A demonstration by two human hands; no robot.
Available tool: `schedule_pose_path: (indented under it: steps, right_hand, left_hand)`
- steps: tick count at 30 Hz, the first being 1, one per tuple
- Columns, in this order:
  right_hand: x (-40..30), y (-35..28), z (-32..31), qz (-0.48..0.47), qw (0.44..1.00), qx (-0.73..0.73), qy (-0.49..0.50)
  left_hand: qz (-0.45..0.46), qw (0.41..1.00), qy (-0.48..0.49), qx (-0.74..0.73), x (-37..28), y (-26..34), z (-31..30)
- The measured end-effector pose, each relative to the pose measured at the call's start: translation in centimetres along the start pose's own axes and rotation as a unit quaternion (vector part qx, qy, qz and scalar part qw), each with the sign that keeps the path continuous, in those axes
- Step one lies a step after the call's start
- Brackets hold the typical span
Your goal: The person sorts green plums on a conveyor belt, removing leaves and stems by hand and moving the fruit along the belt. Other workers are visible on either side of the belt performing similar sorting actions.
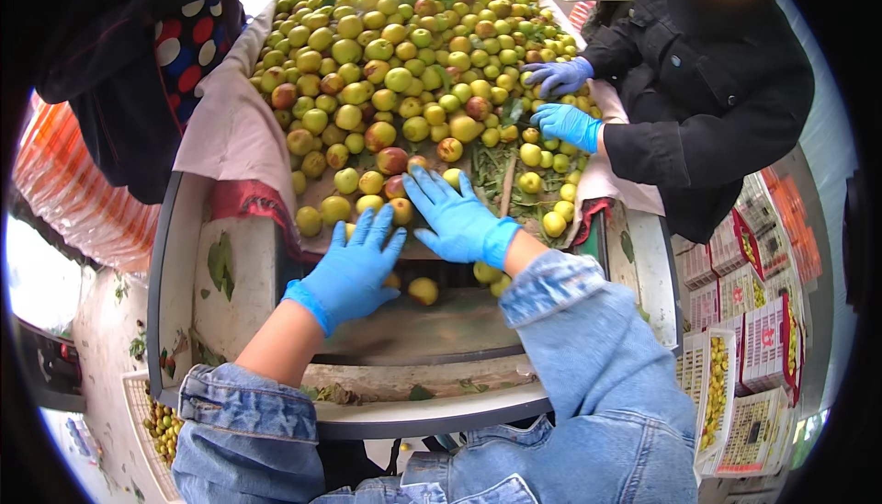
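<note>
A deep heap of yellow-green jujubes (400, 80), some with red-brown patches, lies on a pale cloth (231, 118) that slopes down towards me. My left hand (348, 270), in a blue disposable glove, is spread palm down at the heap's lower edge, its fingertips by a few jujubes. Farther up and to the right, my right hand (451, 218), gloved alike, lies flat with fingertips against a reddish jujube (395, 187). Neither hand grips anything that I can see; what lies under the palms is hidden. Below them, a single jujube (423, 291) rests on a dark surface (413, 328) inside the sorting table.
At right, a person's blue-gloved hands (568, 125) work in the heap; another person (131, 77) stands at left. Leaf litter (486, 170) lies among the fruit. The table's raised rim (427, 414) runs before me. Crates of jujubes (716, 380) stand at right, another crate (141, 400) lower left.
</note>
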State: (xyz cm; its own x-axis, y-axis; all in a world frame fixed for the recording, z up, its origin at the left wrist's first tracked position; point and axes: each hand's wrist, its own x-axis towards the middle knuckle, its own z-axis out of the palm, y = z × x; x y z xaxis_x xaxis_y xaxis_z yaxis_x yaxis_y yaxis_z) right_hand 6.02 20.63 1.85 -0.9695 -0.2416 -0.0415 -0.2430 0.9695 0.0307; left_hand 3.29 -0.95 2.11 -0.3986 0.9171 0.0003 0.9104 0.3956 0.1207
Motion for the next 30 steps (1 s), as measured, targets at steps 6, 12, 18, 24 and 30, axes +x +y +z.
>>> schedule_pose_path:
  steps: [6, 12, 18, 24, 30]
  right_hand:
    - [3.4, 0.6, -5.0, -0.02, 0.976, 0.071, 0.207]
    - [6.9, -1.7, 0.1, 0.007, 0.999, 0.031, 0.032]
    - [11.3, -5.4, -6.5, -0.034, 0.978, 0.126, 0.164]
    - [17.9, -8.7, -1.7, 0.01, 0.981, 0.114, 0.159]
    - [14.4, -3.5, -5.4, 0.044, 0.97, 0.186, 0.15]
  left_hand:
    - [0.023, 0.999, -0.024, -0.04, -0.3, 0.6, -0.3]
    - [0.022, 0.998, -0.047, -0.048, -0.9, -0.7, 0.0]
    - [0.015, 0.989, -0.106, -0.098, -0.3, 0.5, -1.4]
    - [-0.034, 0.992, -0.066, -0.101, -0.5, -1.3, -1.3]
    - [-0.107, 0.993, 0.039, 0.011, 0.0, -1.4, -3.0]
